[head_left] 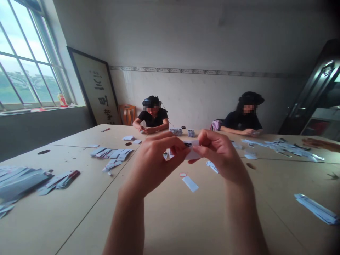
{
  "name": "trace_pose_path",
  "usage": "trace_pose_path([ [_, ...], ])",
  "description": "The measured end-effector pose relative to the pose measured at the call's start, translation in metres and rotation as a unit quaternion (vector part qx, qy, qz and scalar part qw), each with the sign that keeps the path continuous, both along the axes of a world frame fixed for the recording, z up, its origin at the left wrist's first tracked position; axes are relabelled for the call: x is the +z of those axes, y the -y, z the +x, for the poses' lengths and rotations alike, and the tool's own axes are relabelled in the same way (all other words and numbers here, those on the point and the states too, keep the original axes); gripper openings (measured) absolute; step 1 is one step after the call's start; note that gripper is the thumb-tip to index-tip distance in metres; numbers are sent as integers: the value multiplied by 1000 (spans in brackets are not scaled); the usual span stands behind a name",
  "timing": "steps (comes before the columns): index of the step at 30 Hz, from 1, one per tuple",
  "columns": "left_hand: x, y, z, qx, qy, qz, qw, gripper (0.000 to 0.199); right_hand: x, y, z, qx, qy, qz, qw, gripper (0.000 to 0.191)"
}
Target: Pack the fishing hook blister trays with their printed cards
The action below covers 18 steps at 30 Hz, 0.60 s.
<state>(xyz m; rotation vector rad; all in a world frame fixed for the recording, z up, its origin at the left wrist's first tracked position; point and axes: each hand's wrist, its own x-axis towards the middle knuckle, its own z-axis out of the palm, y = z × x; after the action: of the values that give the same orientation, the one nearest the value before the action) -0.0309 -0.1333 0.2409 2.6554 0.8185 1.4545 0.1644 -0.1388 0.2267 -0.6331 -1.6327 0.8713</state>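
My left hand point(162, 159) and my right hand point(216, 150) are raised over the middle of the table, close together. Between them they pinch a small white paper piece point(193, 153) with a dark patch near its left end. The left thumb and fingers close on its left side, the right thumb and fingers on its right. Below the hands, a white paper strip point(190, 184) lies on the table beside a small red-edged label point(183, 174). Another blue-edged strip point(212, 166) is partly hidden behind my right hand.
The wide table point(164, 219) carries paper piles at left point(21, 182), centre left point(111, 154) and right point(289, 148), and a strip bundle point(316, 209) near the right edge. Small stacks point(175, 132) stand beyond my hands. Two people point(152, 115) point(244, 117) sit opposite; another hand point(321, 144) reaches in at right.
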Motion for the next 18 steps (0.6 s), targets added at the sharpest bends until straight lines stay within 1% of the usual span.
trace_pose_path([
  [5,0,-1,0,9,2,8,1000,17,0,-2,-1,-7,-5,-2,1000,25],
  [11,-2,-2,0,19,1,-5,1000,19,-2,-3,-5,6,9,26,1000,14],
  [18,-2,-3,-1,21,-4,4,1000,20,-3,-2,-4,-2,16,19,1000,17],
])
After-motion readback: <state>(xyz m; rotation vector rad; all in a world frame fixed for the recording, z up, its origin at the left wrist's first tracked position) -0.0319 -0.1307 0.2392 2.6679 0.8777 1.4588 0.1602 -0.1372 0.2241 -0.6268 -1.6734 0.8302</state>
